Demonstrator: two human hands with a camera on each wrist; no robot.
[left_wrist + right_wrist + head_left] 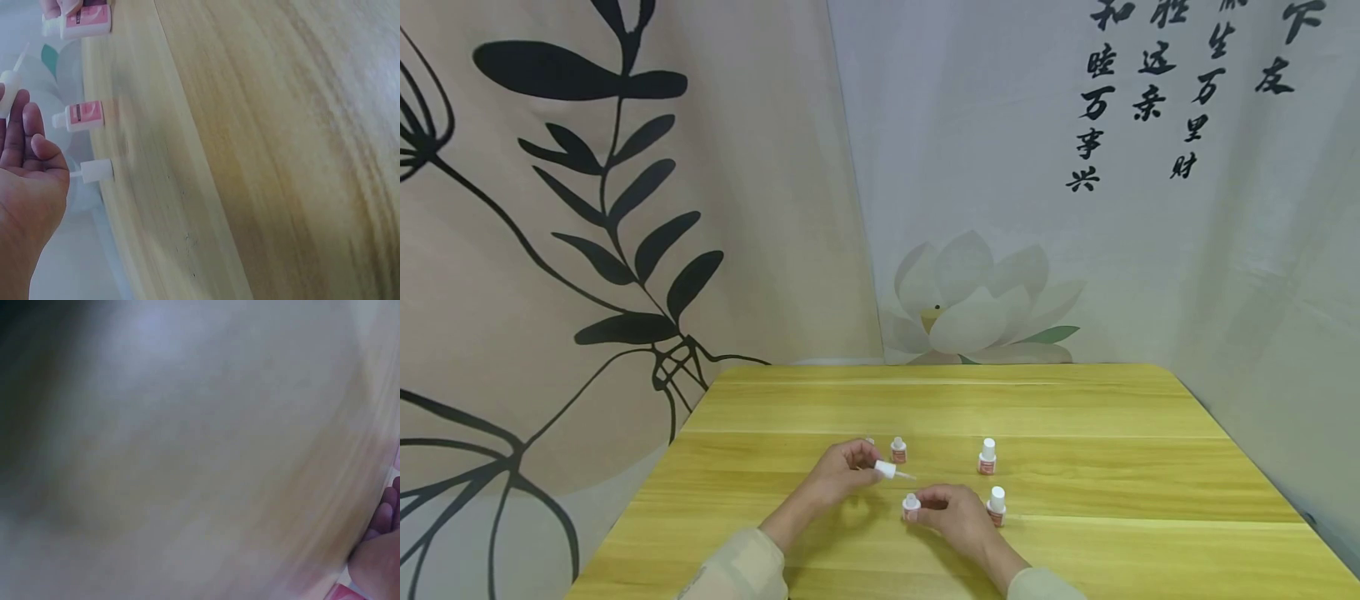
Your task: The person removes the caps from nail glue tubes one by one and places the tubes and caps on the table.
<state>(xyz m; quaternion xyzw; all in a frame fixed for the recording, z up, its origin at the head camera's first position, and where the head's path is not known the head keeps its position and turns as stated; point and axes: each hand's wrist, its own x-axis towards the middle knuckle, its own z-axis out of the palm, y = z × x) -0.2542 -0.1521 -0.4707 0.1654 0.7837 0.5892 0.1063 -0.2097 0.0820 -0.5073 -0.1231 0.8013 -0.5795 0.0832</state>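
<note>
In the head view my left hand [842,468] pinches a white brush cap [886,469], its thin applicator pointing right. My right hand [957,515] grips a small white bottle [911,510] with a pink label and bare neck, just below the applicator's tip. Another uncapped bottle [898,451] stands behind my hands. A second brush cap [97,170] rests stem up on the table beside that bottle [86,116] in the left wrist view; the left hand mostly hides it in the head view. The right wrist view is blurred, with part of the right hand [378,562] at its edge.
Two capped white bottles stand on the right: one farther back [987,457], one close by the right hand [997,506]. Everything stands on a wooden table [1120,467] with a printed curtain [775,208] behind it.
</note>
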